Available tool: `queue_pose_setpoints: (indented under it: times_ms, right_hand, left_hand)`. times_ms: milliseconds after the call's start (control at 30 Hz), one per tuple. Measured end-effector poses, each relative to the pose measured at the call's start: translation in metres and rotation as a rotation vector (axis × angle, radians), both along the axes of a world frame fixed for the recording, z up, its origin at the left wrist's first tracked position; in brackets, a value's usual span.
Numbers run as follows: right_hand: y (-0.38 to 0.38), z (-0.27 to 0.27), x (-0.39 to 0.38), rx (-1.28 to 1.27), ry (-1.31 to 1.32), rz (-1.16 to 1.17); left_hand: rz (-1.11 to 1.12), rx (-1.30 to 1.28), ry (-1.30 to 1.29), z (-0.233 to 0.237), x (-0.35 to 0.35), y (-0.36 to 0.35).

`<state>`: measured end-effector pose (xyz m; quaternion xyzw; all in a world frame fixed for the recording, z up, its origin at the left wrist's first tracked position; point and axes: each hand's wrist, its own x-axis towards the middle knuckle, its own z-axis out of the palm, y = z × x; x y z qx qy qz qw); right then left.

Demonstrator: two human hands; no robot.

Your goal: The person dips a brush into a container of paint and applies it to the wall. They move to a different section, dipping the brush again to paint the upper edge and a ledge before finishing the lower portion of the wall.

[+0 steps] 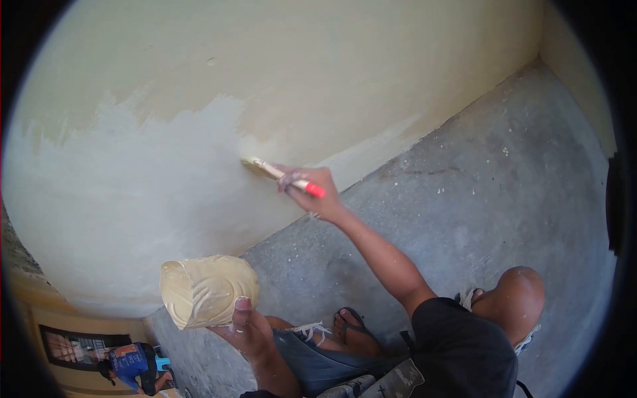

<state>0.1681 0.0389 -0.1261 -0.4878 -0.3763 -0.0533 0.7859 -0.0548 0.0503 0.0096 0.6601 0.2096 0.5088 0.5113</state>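
My right hand (317, 192) grips a paintbrush (277, 174) with a red-tipped handle. Its bristles press against the wall (318, 66) at the edge of a paler grey-white patch (139, 179), where cream paint meets it. My left hand (247, 326) holds up a small container (207, 290) smeared and filled with cream paint, thumb on its rim, low near the wall's base. I am crouched, with my knee (521, 292) and a foot in a sandal (355, 330) showing below.
A rough grey concrete floor (478, 192) runs along the wall to a corner at the upper right. At the lower left, another person in a blue top (129, 365) crouches beside a framed opening (76, 345).
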Motion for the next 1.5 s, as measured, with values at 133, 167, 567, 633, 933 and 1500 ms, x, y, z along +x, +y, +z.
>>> queue_pose_setpoints:
  times_ms: [133, 167, 567, 633, 933, 1500]
  right_hand:
    - [-0.024, -0.004, 0.044, 0.219, 0.303, -0.141]
    - [-0.027, -0.005, 0.039, 0.153, 0.248, -0.308]
    - [-0.022, -0.019, 0.029, -0.014, 0.103, -0.951]
    - [-0.009, -0.014, 0.024, -0.237, -0.132, -0.936]
    - [0.02, -0.006, 0.0, -0.029, 0.098, -0.277]
    - [-0.001, -0.029, 0.016, 0.05, 0.254, -0.246]
  left_hand:
    - [-0.01, 0.061, 0.026, -0.004, -0.004, 0.01]
    - [-0.011, 0.067, 0.025, -0.004, -0.004, 0.011]
    - [0.004, 0.056, -0.018, -0.011, -0.01, 0.028]
    - [-0.003, 0.013, -0.028, -0.006, -0.007, 0.023]
    - [-0.001, -0.002, 0.002, -0.006, -0.003, 0.015]
    - [-0.015, -0.028, -0.023, -0.003, 0.0, 0.011]
